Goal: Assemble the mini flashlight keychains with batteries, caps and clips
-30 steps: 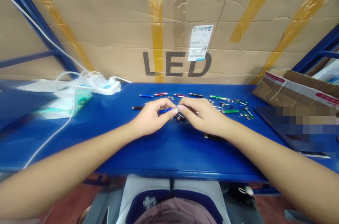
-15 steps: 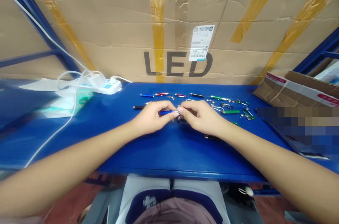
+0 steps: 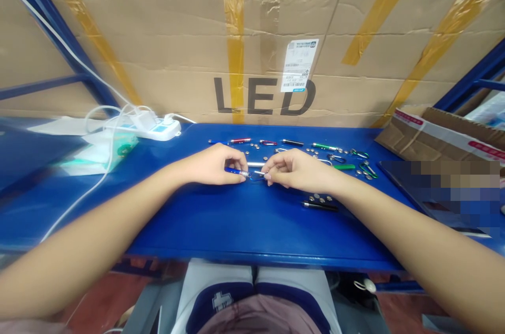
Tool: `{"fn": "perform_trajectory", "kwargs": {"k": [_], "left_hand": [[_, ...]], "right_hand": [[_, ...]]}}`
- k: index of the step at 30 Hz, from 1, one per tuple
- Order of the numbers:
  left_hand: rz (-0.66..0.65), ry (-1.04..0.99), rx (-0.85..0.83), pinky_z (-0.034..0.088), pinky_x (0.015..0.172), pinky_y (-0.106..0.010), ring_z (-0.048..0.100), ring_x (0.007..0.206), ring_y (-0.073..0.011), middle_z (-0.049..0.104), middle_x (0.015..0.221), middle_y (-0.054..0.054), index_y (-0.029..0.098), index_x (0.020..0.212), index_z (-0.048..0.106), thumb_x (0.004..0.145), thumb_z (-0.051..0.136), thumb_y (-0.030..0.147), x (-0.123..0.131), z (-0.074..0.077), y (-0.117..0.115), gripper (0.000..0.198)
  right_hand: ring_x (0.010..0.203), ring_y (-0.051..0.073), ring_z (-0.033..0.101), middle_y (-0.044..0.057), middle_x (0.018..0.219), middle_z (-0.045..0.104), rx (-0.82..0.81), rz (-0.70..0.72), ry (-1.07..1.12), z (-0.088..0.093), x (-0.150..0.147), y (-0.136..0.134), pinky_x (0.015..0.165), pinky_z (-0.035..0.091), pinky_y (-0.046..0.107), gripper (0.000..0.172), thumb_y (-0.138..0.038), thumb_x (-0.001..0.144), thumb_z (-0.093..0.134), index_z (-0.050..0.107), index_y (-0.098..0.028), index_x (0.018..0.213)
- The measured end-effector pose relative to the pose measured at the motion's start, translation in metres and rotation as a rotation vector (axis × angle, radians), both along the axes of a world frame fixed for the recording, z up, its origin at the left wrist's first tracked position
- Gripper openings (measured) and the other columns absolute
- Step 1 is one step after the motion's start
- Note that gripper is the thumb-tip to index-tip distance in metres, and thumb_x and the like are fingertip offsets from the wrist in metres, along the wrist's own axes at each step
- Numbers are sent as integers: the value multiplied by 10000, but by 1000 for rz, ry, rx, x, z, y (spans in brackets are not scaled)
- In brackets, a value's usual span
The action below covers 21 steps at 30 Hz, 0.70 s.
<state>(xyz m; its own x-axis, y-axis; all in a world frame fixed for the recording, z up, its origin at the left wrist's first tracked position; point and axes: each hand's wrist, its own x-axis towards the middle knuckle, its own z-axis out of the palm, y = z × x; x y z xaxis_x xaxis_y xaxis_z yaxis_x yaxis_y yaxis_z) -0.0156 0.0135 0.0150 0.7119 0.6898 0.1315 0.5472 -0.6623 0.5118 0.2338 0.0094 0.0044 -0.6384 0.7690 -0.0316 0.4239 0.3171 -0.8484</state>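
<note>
My left hand [image 3: 215,165] is closed around a slim blue penlight [image 3: 235,171] whose silver end points to the right. Between the two hands shows a small blue carabiner [image 3: 256,177] with a silver bar. My right hand [image 3: 294,170] pinches it by its right side. The carabiner reaches close to the silver end of the penlight; whether they are joined I cannot tell. Just behind the hands lies a silver tube [image 3: 256,164], partly covered by the fingers. A black penlight [image 3: 321,206] lies in front of my right wrist, beside several button cells [image 3: 316,197].
Along the back lie red [image 3: 240,140], black [image 3: 292,142] and green penlights [image 3: 325,147]. Green carabiners [image 3: 368,170] and loose cells are at the right. A power strip [image 3: 158,129] with white cables stands left, an open cardboard box [image 3: 442,137] right. A large carton [image 3: 177,34] walls off the back.
My hands have moved apart. The penlight has shifted left with my left hand, and the blue carabiner now shows between the hands. The cells beside the black penlight have come into view.
</note>
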Motion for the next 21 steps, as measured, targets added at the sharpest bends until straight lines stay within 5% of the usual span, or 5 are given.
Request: {"fn": "perform_trajectory", "kwargs": {"k": [3, 10, 21], "left_hand": [[-25, 134, -46, 460, 625, -211, 624, 681, -125, 726, 791, -7, 181, 870, 741, 778, 687, 278, -5, 6, -1, 145], [16, 322, -115, 435, 588, -198, 613, 642, -116, 703, 737, 19, 215, 873, 744, 754, 702, 303, -20, 20, 3, 154], [91, 323, -98, 444, 598, -228, 647, 665, -147, 733, 769, 1, 230, 896, 765, 749, 718, 448, -27, 27, 6, 267]], "right_hand": [[754, 160, 685, 60, 840, 749, 55, -21, -18, -1, -2, -1, 726, 548, 284, 126, -209, 805, 657, 708, -152, 905], [684, 157, 616, 32, 783, 697, 375, -121, -168, 1, -2, 0, 648, 488, 281, 113, -230, 810, 652, 710, -169, 884], [814, 187, 620, 51, 907, 696, 600, -81, -227, -3, 2, 0, 753, 493, 314, 168, -175, 827, 597, 700, -179, 959]]}}
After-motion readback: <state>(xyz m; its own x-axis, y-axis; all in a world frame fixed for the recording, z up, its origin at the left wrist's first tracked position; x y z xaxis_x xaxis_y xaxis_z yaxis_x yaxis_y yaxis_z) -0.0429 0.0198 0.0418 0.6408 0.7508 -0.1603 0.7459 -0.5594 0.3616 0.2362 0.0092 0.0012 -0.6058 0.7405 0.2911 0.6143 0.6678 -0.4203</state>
